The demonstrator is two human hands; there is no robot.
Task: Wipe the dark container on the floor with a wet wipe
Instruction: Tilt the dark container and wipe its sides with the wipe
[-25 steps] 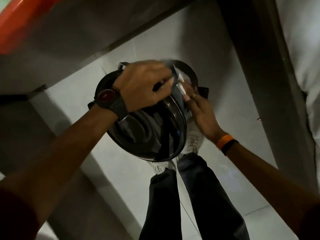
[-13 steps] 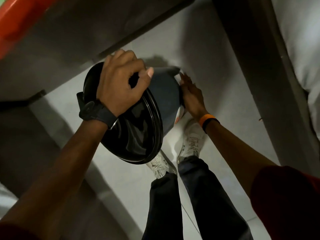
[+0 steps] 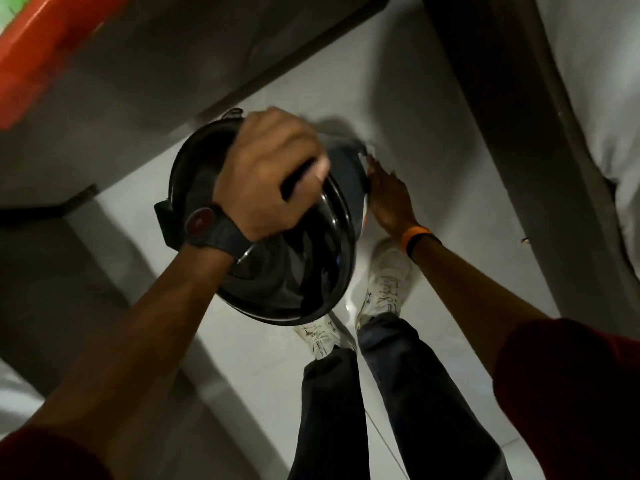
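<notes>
Since half a second ago I see the dark container [image 3: 277, 258] rolled slightly, so a side handle and my watch face now show, and my right hand has slid a little farther along its wall.

The white tiled floor [image 3: 433, 140] fills the middle of the view, with a grey bed frame [image 3: 491, 109] running down the right and an orange edge [image 3: 45, 53] at far left. My legs in dark trousers [image 3: 349, 407] stand near the bottom, white sneakers [image 3: 386, 282] just beneath the container.

The container is held up off the floor, tilted on its side with its shiny round face turned toward me. My left hand [image 3: 273, 174] sits on its far upper part, fingers curled tight around the rim, a dark watch [image 3: 211, 226] on the wrist. My right hand [image 3: 389, 199] lies flat against the container's right wall, fingers together, pressing a white wet wipe [image 3: 365, 154] whose crumpled edge pokes out past the fingertips. An orange wristband [image 3: 415, 237] circles that wrist.
</notes>
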